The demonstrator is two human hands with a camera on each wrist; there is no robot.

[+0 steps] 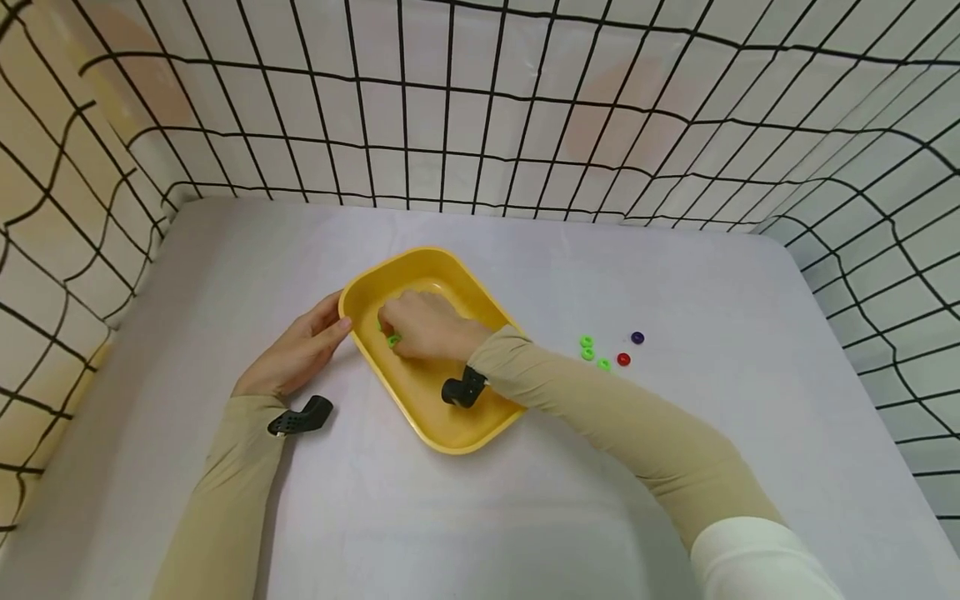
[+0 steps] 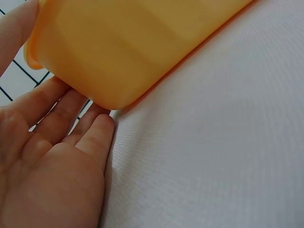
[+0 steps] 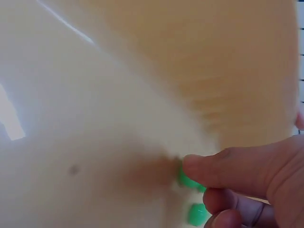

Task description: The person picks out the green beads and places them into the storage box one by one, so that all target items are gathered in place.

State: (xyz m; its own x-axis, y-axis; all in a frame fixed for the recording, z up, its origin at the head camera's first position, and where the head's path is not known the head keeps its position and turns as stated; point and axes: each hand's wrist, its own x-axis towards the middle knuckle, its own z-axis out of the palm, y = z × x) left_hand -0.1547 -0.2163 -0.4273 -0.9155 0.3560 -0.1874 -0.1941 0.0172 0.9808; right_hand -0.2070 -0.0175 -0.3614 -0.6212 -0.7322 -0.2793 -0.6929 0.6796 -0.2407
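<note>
A yellow plastic tray (image 1: 431, 265) lies slanted on the white table. My left hand (image 1: 300, 350) holds its left corner, the thumb at the rim and the other fingers against the outer wall (image 2: 109, 76). Inside the tray, my right hand (image 1: 427, 323) reaches down to small green rings (image 1: 393, 340) at the left side. In the right wrist view, the thumb and curled fingers pinch a green ring (image 3: 187, 178), partly hidden by the thumb. Another green ring (image 3: 196, 214) lies just below it on the tray floor.
Right of the tray lie several loose green rings (image 1: 587, 342), a red ring (image 1: 624, 359) and a dark purple ring (image 1: 637, 337). Black wire grid panels (image 1: 465, 100) border the table at the back and both sides. My right forearm crosses the tray's right rim.
</note>
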